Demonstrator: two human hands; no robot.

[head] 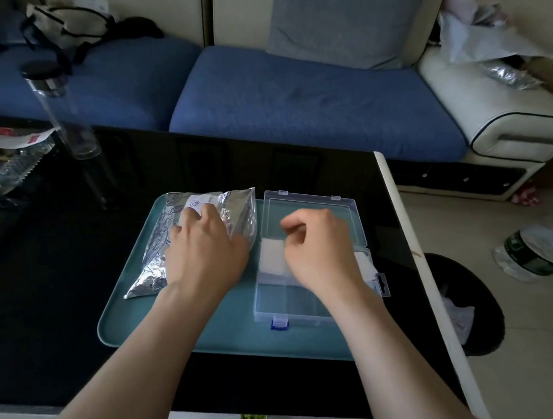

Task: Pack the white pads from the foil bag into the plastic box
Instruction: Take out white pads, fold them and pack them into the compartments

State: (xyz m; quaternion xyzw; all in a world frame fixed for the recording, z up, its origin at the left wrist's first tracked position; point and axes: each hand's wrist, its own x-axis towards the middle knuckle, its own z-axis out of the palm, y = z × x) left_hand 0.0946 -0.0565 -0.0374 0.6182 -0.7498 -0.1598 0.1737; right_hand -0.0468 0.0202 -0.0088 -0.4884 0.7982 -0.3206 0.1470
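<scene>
Centre of frame, on the desk: one teal tray, one foil bag, one clear plastic box with two white pads visible in it, and two hands, left hand and right hand. Upper left: one clear tumbler. Right edge, on the floor: one plastic bottle and one black bin.

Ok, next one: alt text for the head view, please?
A person's left hand rests on a foil bag on a teal tray, while the right hand, fingers curled, is over an open clear plastic box with a white pad inside. The tray sits on a dark table before a blue sofa.
</scene>
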